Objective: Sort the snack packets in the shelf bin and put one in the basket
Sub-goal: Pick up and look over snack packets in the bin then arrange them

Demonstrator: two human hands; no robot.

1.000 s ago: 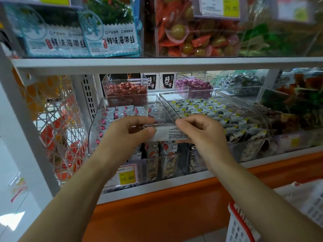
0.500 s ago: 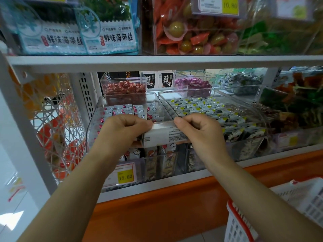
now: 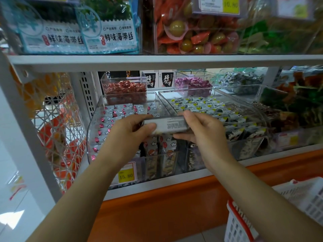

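Grey-white packet (image 3: 166, 126), long axis left-right

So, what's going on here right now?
A person holds one grey packet by its ends, left hand and right hand each pinching it above the clear bin. The basket sits at lower right; the packet is not in it yet.

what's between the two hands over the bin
A white snack packet, its ends pinched by the left hand and right hand, in the head view.
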